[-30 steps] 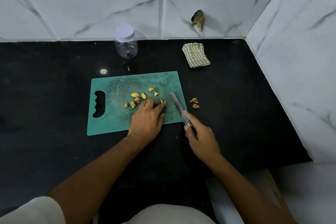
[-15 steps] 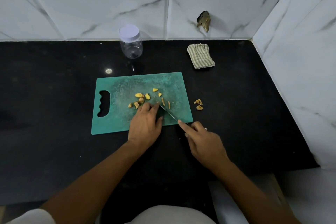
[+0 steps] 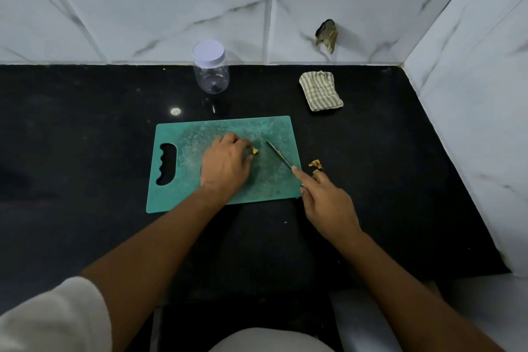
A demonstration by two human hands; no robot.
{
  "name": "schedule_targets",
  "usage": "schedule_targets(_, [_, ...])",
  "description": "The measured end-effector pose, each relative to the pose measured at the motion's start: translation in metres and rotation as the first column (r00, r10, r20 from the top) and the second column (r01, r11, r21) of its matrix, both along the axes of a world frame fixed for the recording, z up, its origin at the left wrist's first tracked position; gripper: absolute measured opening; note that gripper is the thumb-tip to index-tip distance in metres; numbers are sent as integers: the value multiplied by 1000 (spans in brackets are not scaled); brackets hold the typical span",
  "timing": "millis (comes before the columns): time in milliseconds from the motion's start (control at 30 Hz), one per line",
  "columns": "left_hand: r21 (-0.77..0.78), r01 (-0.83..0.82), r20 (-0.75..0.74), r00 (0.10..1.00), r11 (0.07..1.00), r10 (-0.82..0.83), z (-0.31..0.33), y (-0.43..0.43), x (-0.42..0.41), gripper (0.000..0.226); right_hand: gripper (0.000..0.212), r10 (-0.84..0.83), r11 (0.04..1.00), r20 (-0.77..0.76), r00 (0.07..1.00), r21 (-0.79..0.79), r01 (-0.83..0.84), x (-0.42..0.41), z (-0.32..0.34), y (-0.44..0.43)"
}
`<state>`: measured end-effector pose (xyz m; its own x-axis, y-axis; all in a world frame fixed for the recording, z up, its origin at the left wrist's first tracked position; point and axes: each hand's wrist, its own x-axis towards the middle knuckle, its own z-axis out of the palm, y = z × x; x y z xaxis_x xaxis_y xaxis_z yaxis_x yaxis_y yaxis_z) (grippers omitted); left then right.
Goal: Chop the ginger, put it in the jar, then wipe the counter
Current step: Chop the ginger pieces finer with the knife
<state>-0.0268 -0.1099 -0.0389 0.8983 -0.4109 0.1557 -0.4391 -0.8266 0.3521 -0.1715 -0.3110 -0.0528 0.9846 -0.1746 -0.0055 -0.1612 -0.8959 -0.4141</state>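
Observation:
A green cutting board lies on the black counter. My left hand is curled over the chopped ginger pieces on the board; only one yellow piece shows at its fingertips. My right hand grips a knife, forefinger along its spine, with the blade angled over the board's right part, just right of the ginger. A clear jar with a white lid on stands behind the board near the wall. A striped cloth lies folded at the back right.
A few ginger scraps lie on the counter just right of the board. Marble-tiled walls close the back and right side. A broken hole shows in the back wall. The counter's front edge is near my body.
My left hand has moved forward over the scattered ginger pieces and curled around them, hiding most. The knife has shifted right and away from the pieces.

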Motion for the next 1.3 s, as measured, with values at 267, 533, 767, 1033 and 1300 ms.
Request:
schedule_targets(267, [156, 83, -3, 997, 984, -83, 1, -10, 16, 24, 50, -184, 941, 87, 979, 305, 149, -18, 7, 6])
schedule_targets(533, [43, 109, -66, 992, 993, -106, -3, -12, 0, 15, 49, -201, 916, 77, 977, 368, 159, -33, 10, 16])
schedule_targets(767, [134, 249, -25, 968, 959, -248, -2, -13, 1, 15, 48, -190, 915, 87, 978, 376, 145, -36, 14, 19])
schedule_targets(1033, [148, 236, 127, 959, 960, -255, -18, 6, -22, 16, 46, -196, 916, 93, 976, 374, 148, -42, 12, 25])
schedule_targets(1300, [21, 157, 16, 987, 987, -157, -15, 4, -27, 16, 45, -163, 917, 72, 984, 380, 124, -42, 10, 36])
